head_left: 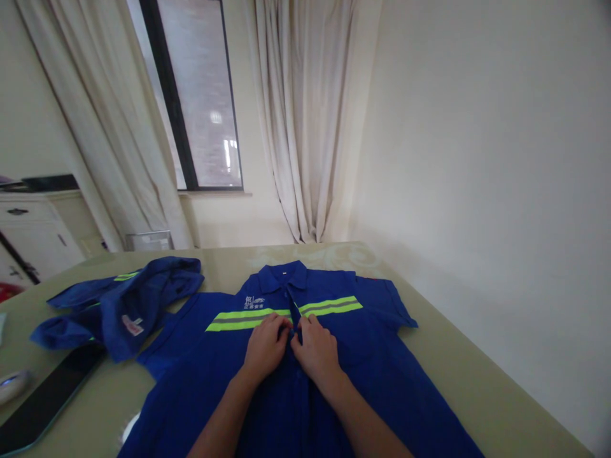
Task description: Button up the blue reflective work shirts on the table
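A blue short-sleeved shirt with yellow-green and grey reflective stripes lies spread front up, its collar at the far end. My left hand and my right hand meet at its front opening, just below the stripe. The fingers of both are closed on the two edges of the placket. Above the hands the front gapes slightly below the collar. Whatever lies between the fingertips, such as a button, is too small to make out.
A crumpled blue garment lies at the left of the table. Near it are a black flat object and a white mouse-like object. A wall borders the right side; curtains hang behind.
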The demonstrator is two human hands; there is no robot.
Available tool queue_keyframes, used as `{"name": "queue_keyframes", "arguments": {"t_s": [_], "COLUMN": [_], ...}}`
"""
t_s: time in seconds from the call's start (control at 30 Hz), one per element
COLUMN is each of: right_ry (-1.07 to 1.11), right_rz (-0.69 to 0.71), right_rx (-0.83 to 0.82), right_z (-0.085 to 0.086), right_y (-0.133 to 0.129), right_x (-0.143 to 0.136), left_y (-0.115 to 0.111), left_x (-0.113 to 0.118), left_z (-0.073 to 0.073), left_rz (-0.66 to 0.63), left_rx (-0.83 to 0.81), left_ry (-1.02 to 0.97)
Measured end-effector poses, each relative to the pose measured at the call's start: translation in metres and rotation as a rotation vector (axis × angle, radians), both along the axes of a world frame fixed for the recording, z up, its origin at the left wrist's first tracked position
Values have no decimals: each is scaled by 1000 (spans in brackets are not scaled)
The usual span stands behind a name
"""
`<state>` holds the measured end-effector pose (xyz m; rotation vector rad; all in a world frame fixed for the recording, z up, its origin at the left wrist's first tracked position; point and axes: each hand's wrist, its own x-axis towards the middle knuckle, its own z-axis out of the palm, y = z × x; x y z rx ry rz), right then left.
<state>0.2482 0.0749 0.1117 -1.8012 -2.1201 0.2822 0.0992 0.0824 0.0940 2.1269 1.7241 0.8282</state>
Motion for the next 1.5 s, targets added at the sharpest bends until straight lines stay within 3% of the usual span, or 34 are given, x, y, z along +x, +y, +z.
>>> {"name": "queue_keyframes", "arguments": {"t_s": [0.17,0.3,0.57,0.67,0.87,1.0,1.3,1.5], "right_ry": [176,393,593,589,510,381,292,213], "right_rz": [-49,0,163,195,66,70,37,96], "right_rx": [30,53,6,4,68,35,-47,-32], "right_z": [-3,-7,-14,-12,-8,-7,-6,-1], "right_y": [6,10,19,18,13,11,15,12], "right_x": [6,13,24,25,19,17,17,17], "left_y": [-4,-10,-12,-12,-12,-10,-2,5], "left_x": [3,8,12,12,11,11,11,3], "left_z": [4,4,1,1,2,2,-1,-1], "left_rz": [-10,-54,-46,-31,-73,-113,-42,36], "left_rx": [44,121,135,112,73,69,-5,-87], "left_ry": [-34,-6,-52,-89,-129,-202,-368,-320]}}
